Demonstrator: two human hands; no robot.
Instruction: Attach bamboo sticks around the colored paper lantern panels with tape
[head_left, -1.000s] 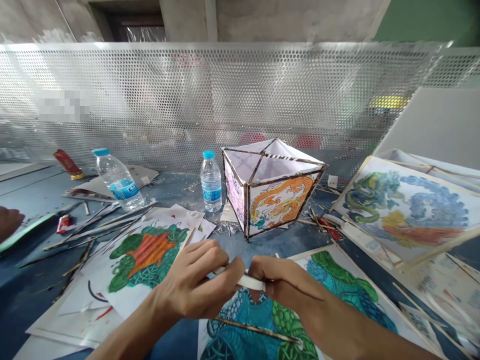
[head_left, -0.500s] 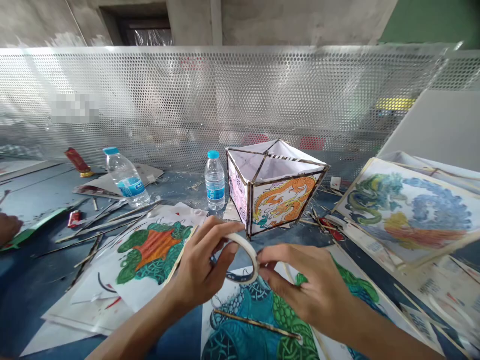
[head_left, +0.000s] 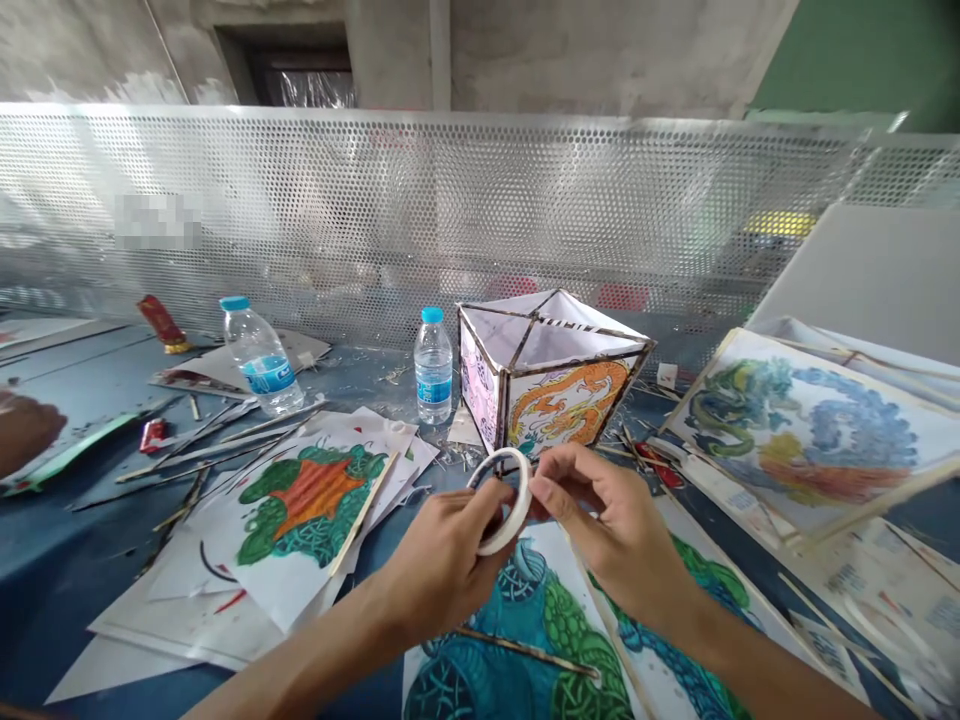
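Note:
A narrow roll of white tape is gripped by my left hand, whose fingers pass through its ring. My right hand pinches at the roll's right edge, thumb against fingertips; whether a loose tape end lies between them is too small to tell. Below both hands lies a painted sheet in blue and green, with a thin dark stick across it. Just beyond them stands a box-shaped lantern with dark stick edges and an orange dragon on its front panel.
Two water bottles stand at the back. Left of my hands lie stacked papers with an orange-green painting. A framed painted panel leans at right. Another person's hand is at far left. A perforated metal screen runs behind.
My left hand has moved right and shifted its hold, with fingers now further through the tape roll. The roll has turned more upright, and my right hand has risen slightly beside it.

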